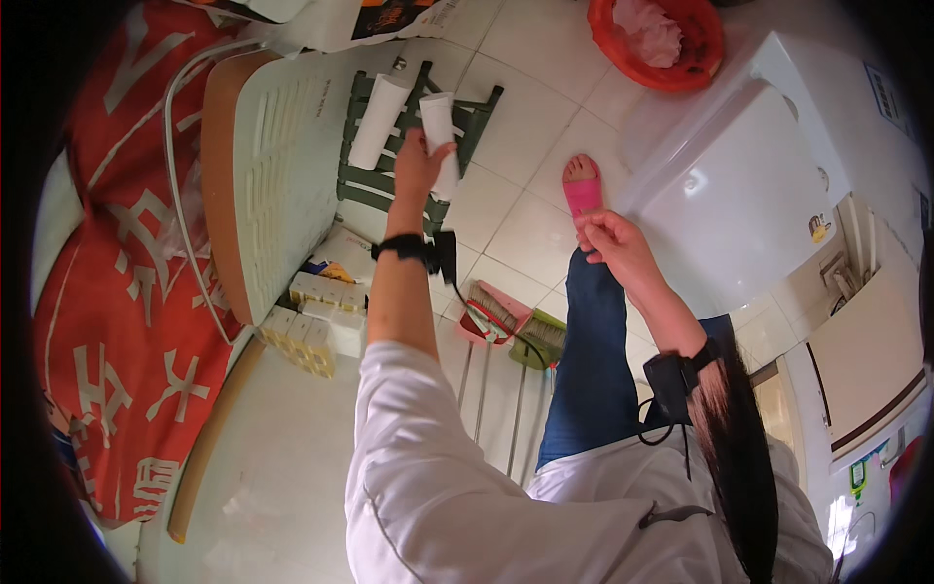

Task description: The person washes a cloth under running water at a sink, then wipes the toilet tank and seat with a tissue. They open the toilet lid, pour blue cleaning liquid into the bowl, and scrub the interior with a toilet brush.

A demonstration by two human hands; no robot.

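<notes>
My left hand (417, 166) is wrapped around a white paper roll (440, 139), its thumb on the roll's near side. That roll lies over a folding stool (398, 179) with dark green straps. A second white roll (379, 123) rests on the stool just to the left, apart from the first. My right hand (611, 244) is raised above my knee, fingers curled with thumb and fingertips close together; whether something small is between them cannot be told. Black bands with small devices are strapped to both wrists.
A red basket (600, 44) with crumpled white material stands at the top. A white lidded appliance (730, 190) is on the right. Pink (467, 330) and green (522, 354) dustpans with brushes stand below the stool. A white slatted panel (273, 168) is left of it.
</notes>
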